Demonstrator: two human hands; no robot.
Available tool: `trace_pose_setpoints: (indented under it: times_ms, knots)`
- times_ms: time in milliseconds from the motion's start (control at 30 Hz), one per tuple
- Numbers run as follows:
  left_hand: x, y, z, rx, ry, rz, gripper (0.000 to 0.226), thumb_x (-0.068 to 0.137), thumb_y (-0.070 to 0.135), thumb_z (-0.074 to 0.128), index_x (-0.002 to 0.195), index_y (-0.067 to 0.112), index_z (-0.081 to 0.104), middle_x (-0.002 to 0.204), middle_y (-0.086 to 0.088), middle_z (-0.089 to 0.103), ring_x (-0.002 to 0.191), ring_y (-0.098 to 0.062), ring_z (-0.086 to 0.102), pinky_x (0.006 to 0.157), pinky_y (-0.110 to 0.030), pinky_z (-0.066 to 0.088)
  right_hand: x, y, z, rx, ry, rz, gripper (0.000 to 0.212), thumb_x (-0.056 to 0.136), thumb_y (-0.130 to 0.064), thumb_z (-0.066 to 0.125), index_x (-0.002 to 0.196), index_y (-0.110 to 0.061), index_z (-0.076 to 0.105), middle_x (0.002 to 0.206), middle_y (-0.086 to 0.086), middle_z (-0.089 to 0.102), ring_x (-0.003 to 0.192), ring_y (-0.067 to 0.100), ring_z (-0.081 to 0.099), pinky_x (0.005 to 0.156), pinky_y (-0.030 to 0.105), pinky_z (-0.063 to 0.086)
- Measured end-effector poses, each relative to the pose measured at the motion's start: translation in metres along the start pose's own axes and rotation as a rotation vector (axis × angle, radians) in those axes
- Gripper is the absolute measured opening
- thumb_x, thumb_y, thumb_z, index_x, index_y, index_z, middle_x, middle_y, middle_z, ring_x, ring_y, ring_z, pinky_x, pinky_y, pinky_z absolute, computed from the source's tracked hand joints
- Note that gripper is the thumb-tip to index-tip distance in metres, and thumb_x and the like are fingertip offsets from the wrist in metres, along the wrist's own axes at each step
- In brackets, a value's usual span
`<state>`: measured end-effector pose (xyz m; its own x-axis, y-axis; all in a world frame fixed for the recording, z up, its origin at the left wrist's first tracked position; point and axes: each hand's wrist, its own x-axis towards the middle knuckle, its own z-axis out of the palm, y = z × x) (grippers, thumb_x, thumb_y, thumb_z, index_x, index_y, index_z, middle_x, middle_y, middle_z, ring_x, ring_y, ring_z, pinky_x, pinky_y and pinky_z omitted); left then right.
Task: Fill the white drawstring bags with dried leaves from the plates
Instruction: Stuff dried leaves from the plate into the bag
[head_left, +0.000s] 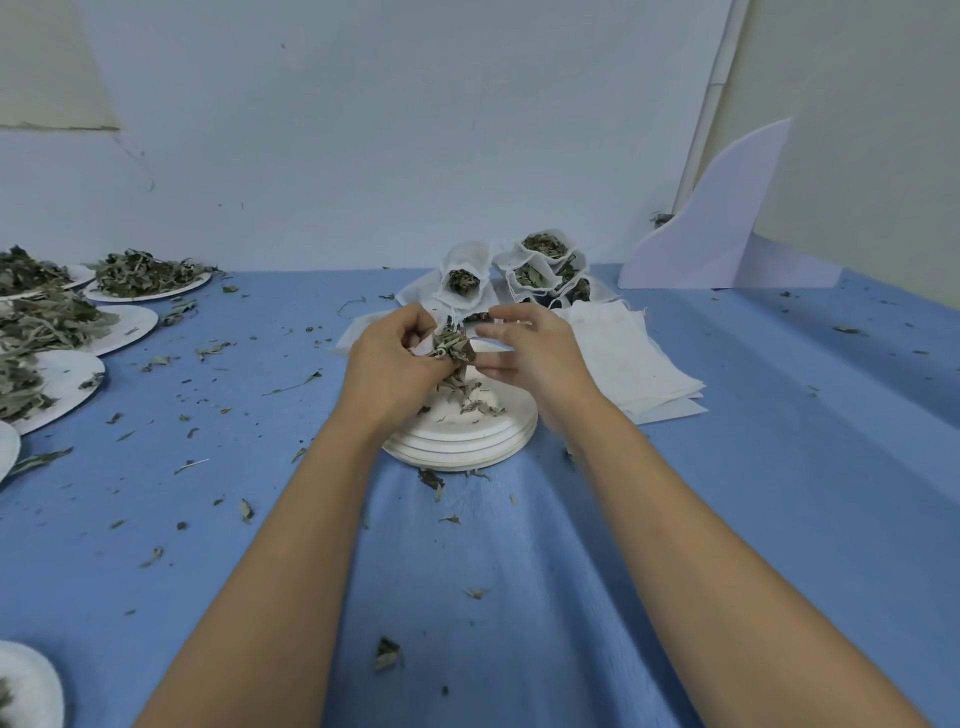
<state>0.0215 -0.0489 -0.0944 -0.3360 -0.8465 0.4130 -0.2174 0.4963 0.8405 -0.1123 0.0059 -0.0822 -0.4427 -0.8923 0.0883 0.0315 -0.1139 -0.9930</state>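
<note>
while both hands hover over a stack of white plates (467, 444) at the ctr of the worktop (727, 493), the left hand (387, 358) has its fingers (415, 332) curled round a clump of dried leaves (453, 344), held just above the top plate. a bit of white shows btwn those fingers, but can't tell if it's a bag. the right hand (527, 345) meets the clump from the right w/ fingers (498, 358) stretched toward it. they're blurred, so can't tell whether they pinch anything or only touch. a few loose leaves (470, 400) lie on the top plate under the hands.

just beyond the hands, filled bags (543, 262) stand in a bunch, mouths open, leaves showing. one more filled bag (462, 275) stands just left of them. a pile of flat empty bags (628, 358) lies on the worktop right of the plate stack, by the right wrist. at the far left, plates heaped w/ leaves (148, 275) sit close together, some overlapping. leaf crumbs are scattered over the blue cloth (260, 519) on the worktop. a white board (727, 234) stands at the far right by the wall (363, 130).
</note>
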Motion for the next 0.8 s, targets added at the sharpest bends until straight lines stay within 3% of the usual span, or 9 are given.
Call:
trace_pose_setpoints:
  times_ms: [133,200,267,400,533,633,800]
  knots:
    - [-0.001,0.002,0.003,-0.020,-0.079,0.042,0.026,0.073,0.003,0.074,0.073,0.002,0.048,0.064,0.002,0.040,0.059,-0.009,0.033,0.054,-0.025,0.029,0.003,0.008,-0.003,-0.252,-0.016,-0.143,0.021,0.091,-0.005,0.057,0.090,-0.022,0.069,0.090,0.000,0.070,0.079,0.011,0.065,0.074,0.026,0.055]
    - [-0.002,0.003,0.003,-0.019,-0.128,0.057,0.028,0.073,0.004,0.076,0.074,-0.001,0.048,0.067,-0.002,0.043,0.061,-0.010,0.036,0.054,-0.024,0.031,0.004,0.009,-0.003,-0.291,-0.027,-0.197,0.022,0.088,-0.006,0.061,0.084,-0.025,0.071,0.079,-0.008,0.069,0.072,0.001,0.063,0.071,0.023,0.052]
    - [-0.003,0.003,0.002,-0.044,-0.175,0.060,0.029,0.073,0.003,0.076,0.076,-0.004,0.049,0.070,-0.007,0.046,0.063,-0.012,0.039,0.056,-0.024,0.033,0.005,0.009,-0.003,-0.316,-0.042,-0.232,0.017,0.087,-0.004,0.063,0.090,-0.016,0.074,0.074,-0.010,0.068,0.059,-0.008,0.056,0.063,0.015,0.044]
    - [-0.004,0.002,0.001,-0.053,-0.208,0.049,0.029,0.073,0.004,0.076,0.080,-0.005,0.050,0.072,-0.009,0.048,0.064,-0.014,0.041,0.058,-0.027,0.035,0.004,0.009,-0.006,-0.372,-0.037,-0.242,0.014,0.086,-0.008,0.065,0.097,-0.011,0.073,0.085,-0.002,0.071,0.075,0.002,0.062,0.073,0.019,0.047]
    - [-0.004,0.001,0.000,-0.068,-0.186,0.016,0.027,0.074,0.003,0.075,0.074,0.002,0.048,0.070,-0.006,0.046,0.063,-0.013,0.040,0.056,-0.024,0.034,0.002,0.008,-0.004,-0.390,-0.032,-0.221,0.011,0.089,-0.011,0.062,0.093,-0.016,0.071,0.087,-0.004,0.068,0.080,0.005,0.060,0.075,0.016,0.044]
    - [-0.003,-0.002,0.000,-0.108,-0.125,-0.037,0.030,0.075,0.002,0.074,0.071,0.013,0.047,0.068,-0.002,0.045,0.064,-0.014,0.041,0.059,-0.028,0.036,0.000,0.006,0.000,-0.417,-0.007,-0.196,0.016,0.088,-0.011,0.062,0.078,-0.024,0.063,0.089,-0.006,0.066,0.086,0.008,0.060,0.071,0.013,0.040]
    - [-0.002,-0.001,0.004,-0.073,0.010,-0.074,0.025,0.074,0.004,0.073,0.074,0.009,0.049,0.073,-0.009,0.055,0.067,-0.018,0.046,0.064,-0.036,0.041,-0.002,0.004,0.009,-0.543,0.027,-0.241,0.015,0.089,-0.009,0.055,0.078,-0.019,0.057,0.086,-0.002,0.062,0.079,0.013,0.054,0.065,0.020,0.039]
